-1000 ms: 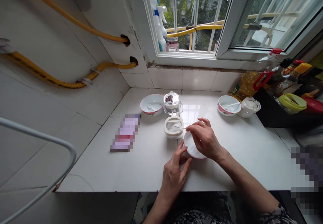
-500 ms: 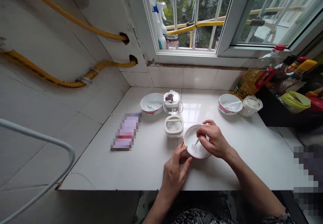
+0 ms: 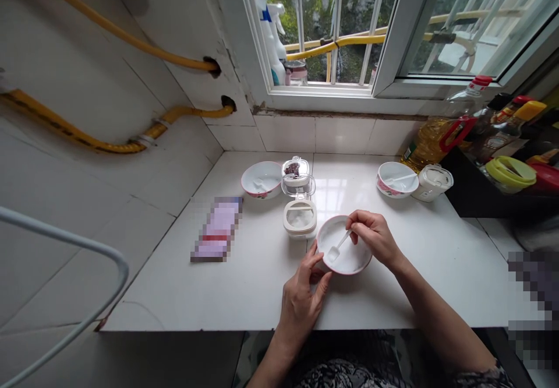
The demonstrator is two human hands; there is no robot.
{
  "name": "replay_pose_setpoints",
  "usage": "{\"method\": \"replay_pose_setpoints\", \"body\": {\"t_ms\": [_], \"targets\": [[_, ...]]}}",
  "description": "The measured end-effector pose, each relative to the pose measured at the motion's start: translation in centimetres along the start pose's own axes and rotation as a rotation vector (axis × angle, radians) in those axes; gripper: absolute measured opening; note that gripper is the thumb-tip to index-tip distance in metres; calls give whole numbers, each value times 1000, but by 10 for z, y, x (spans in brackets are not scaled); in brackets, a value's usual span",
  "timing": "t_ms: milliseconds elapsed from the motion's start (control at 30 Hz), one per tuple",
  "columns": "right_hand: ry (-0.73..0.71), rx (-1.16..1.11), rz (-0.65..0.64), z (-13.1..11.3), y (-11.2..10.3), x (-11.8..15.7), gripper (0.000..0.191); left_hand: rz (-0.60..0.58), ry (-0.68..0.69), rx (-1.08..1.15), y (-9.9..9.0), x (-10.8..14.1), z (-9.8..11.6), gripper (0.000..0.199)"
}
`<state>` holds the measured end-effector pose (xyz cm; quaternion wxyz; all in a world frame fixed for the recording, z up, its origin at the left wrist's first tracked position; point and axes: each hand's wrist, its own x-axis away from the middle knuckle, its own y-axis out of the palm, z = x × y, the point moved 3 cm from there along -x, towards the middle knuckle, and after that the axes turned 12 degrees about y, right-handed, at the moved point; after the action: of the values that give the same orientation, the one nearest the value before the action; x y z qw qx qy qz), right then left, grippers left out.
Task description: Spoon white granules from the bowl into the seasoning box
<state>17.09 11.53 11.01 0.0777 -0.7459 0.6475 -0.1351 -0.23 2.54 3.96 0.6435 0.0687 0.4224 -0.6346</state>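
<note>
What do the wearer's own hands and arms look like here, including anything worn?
The left hand and right hand are ungloved, with bare forearms. A dark sleeve with a pale pattern shows on the right arm; no sleeve is visible on the left.

Beyond the right hand, off to its right, stands a clear plastic bottle of golden oil with red cap and handle. Farther right, a black box-like rack holds dark sauce bottles and a round yellow-green plastic tub. Left of the left hand lies a flat purple oblong, pixelated; farther left curves a pale grey bar. Thick yellow hoses cross the tiled wall beyond. Well past both hands, white plastic spray bottles stand at a white-framed window.
</note>
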Motion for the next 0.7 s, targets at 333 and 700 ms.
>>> {"method": "replay_pose_setpoints", "body": {"t_ms": [333, 700], "targets": [[144, -276, 37, 8, -11, -11, 11, 3, -5, -2, 0, 0, 0, 27], [-214, -91, 188, -12, 12, -4, 9, -7, 4, -12, 1, 1, 0, 28]]}}
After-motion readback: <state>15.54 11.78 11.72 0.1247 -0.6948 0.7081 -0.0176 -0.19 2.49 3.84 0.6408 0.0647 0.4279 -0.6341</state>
